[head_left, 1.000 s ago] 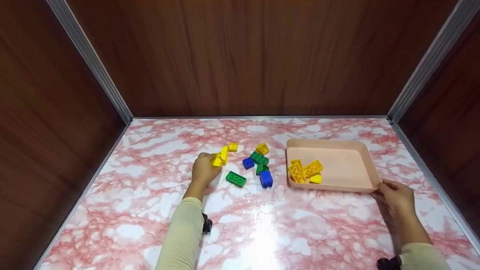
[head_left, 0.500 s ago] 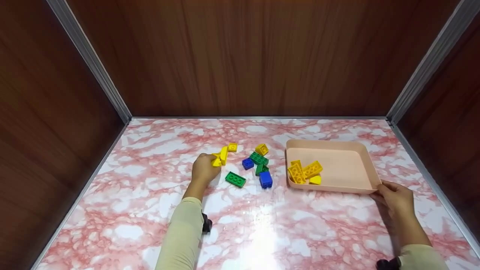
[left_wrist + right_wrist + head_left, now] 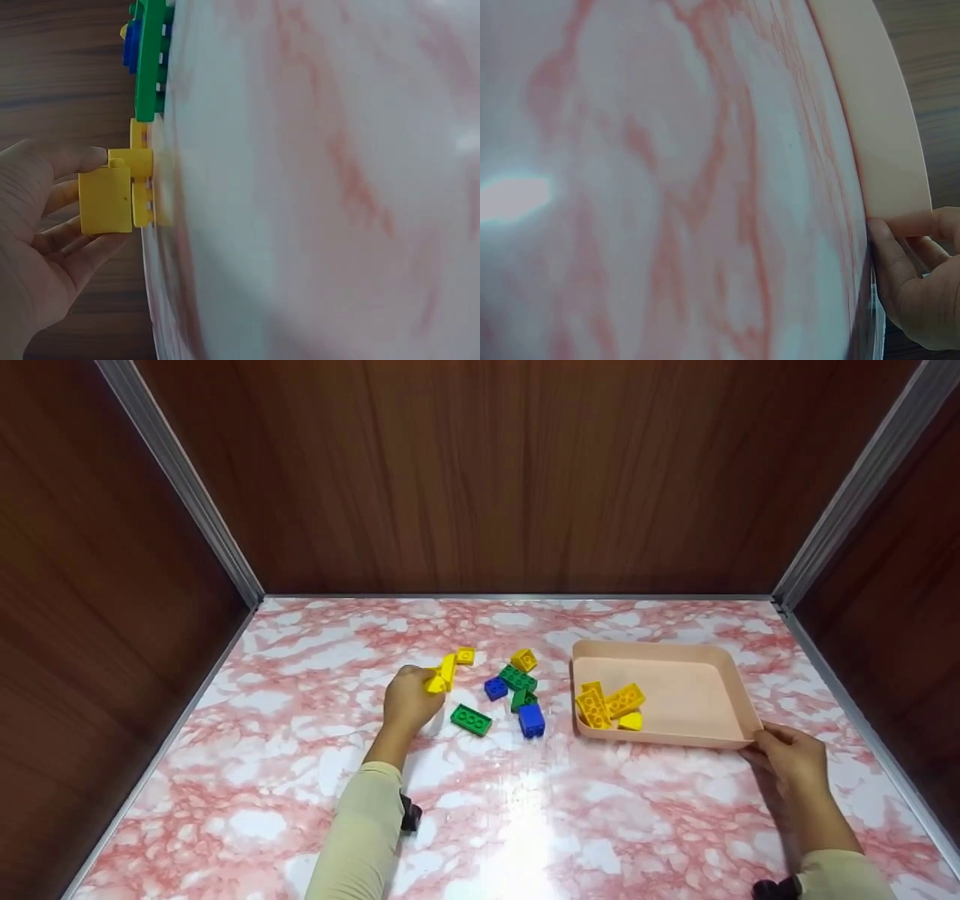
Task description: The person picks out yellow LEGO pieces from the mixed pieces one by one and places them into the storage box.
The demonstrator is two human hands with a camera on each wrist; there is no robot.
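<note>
My left hand [image 3: 412,699] pinches a yellow toy building brick [image 3: 105,199] between thumb and fingers, as the left wrist view shows. Right beside it is a longer yellow brick [image 3: 448,669]; whether the two touch is unclear. Just beyond lies a small yellow brick [image 3: 466,655]. At the near right corner of a peach tray [image 3: 694,739], my right hand [image 3: 796,757] grips the rim, with the thumb and fingertips on the corner in the right wrist view. Several yellow bricks [image 3: 624,701] lie in the tray's left part.
Between left hand and tray lie a green brick [image 3: 471,720], a small blue brick [image 3: 496,688], a green brick [image 3: 518,678], a yellow brick [image 3: 524,660], another green piece [image 3: 523,700] and a blue brick [image 3: 532,721]. Wood-grain walls [image 3: 517,480] enclose the marbled table [image 3: 300,810].
The left forearm has shifted slightly, and the yellow bricks at the left fingertips have tilted a little. My right hand keeps its grip on the tray corner.
</note>
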